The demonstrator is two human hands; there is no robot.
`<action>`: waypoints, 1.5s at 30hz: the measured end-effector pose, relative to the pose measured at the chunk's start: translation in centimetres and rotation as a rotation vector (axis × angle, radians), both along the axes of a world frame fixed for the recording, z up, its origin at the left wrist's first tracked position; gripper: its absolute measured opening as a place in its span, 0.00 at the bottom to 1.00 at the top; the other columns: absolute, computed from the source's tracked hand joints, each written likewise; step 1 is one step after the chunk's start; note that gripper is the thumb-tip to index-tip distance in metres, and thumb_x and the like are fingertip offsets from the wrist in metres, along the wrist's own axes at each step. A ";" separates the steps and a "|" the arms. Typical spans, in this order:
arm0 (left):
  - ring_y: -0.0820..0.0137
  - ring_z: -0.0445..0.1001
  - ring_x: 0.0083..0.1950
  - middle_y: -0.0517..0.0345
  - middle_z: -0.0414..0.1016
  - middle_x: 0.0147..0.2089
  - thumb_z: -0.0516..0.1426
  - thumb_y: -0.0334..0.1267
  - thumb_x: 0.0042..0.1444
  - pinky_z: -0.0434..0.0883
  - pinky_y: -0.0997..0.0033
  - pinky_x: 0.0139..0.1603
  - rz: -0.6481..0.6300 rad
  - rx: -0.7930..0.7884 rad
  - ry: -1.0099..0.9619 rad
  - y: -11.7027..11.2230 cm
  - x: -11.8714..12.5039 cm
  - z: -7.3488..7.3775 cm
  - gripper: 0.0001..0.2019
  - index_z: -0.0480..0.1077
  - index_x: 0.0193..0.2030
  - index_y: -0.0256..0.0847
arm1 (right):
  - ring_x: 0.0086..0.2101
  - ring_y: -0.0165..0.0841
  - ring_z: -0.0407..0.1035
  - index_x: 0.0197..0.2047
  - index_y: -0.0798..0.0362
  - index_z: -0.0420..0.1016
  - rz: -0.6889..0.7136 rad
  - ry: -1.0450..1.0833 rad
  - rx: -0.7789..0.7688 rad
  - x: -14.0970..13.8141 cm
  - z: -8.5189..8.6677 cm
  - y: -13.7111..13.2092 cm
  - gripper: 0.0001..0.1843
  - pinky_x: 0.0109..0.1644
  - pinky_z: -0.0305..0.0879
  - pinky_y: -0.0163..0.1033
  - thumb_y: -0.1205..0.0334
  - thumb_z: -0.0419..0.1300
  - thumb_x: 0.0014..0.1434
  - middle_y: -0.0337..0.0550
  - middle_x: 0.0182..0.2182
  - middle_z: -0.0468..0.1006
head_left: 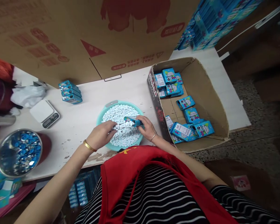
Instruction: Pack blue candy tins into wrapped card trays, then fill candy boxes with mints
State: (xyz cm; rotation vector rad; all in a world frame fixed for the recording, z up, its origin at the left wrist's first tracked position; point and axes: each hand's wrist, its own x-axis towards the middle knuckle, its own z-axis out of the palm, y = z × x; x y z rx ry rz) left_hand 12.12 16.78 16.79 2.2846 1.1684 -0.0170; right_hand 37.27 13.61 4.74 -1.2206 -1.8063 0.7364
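Observation:
A teal basin (102,112) full of small pale-blue candies (121,113) sits on the white table in front of me. My right hand (148,127) holds a small blue box (133,120) sideways over the basin, its open end facing left. My left hand (102,134) is cupped around a handful of candies (123,125) and presses them against the box's opening. Both wrists wear gold bangles.
An open cardboard carton (207,93) at right holds several blue boxes. A short stack of blue boxes (70,92), a small white scale (44,113) and a metal bowl of blue caps (20,152) lie at left. A big cardboard sheet (84,34) stands behind.

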 end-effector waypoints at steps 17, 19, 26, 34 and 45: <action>0.62 0.70 0.35 0.51 0.69 0.34 0.46 0.34 0.59 0.69 0.63 0.31 -0.092 0.205 0.298 0.3 2.3 7.8 0.09 0.68 0.36 0.43 | 0.52 0.39 0.66 0.54 0.49 0.64 0.092 0.098 -0.055 -2.1 0.3 -0.5 0.21 0.57 0.63 0.51 0.67 0.54 0.57 0.49 0.49 0.72; 0.61 0.71 0.38 0.51 0.70 0.39 0.49 0.42 0.60 0.71 0.61 0.34 -0.060 0.196 0.158 1.0 1.3 6.7 0.09 0.67 0.42 0.45 | 0.52 0.39 0.66 0.55 0.50 0.63 0.088 0.077 -0.056 -2.1 0.6 -0.4 0.21 0.57 0.64 0.50 0.66 0.55 0.57 0.49 0.49 0.72; 0.61 0.72 0.48 0.49 0.71 0.50 0.52 0.49 0.58 0.71 0.63 0.45 -0.125 0.142 -0.144 2.2 3.2 -1.4 0.19 0.62 0.53 0.44 | 0.52 0.38 0.67 0.57 0.52 0.62 0.076 0.010 -0.051 -1.8 1.1 -0.4 0.22 0.56 0.66 0.45 0.60 0.56 0.59 0.50 0.50 0.72; 0.67 0.71 0.40 0.54 0.71 0.41 0.53 0.47 0.59 0.68 0.69 0.41 0.138 0.263 -0.087 3.3 -1.8 -0.3 0.15 0.64 0.48 0.42 | 0.55 0.47 0.63 0.58 0.50 0.61 -0.550 -0.211 -0.056 13.9 2.9 -2.8 0.30 0.58 0.59 0.59 0.44 0.57 0.57 0.57 0.53 0.68; 0.61 0.71 0.38 0.47 0.70 0.43 0.50 0.52 0.55 0.68 0.64 0.38 0.498 0.136 0.424 11.8 -19.5 -7.0 0.19 0.68 0.39 0.37 | 0.43 0.52 0.71 0.51 0.54 0.67 -0.379 -0.610 -0.439 16.9 -3.5 -4.1 0.33 0.46 0.66 0.56 0.47 0.64 0.44 0.58 0.41 0.74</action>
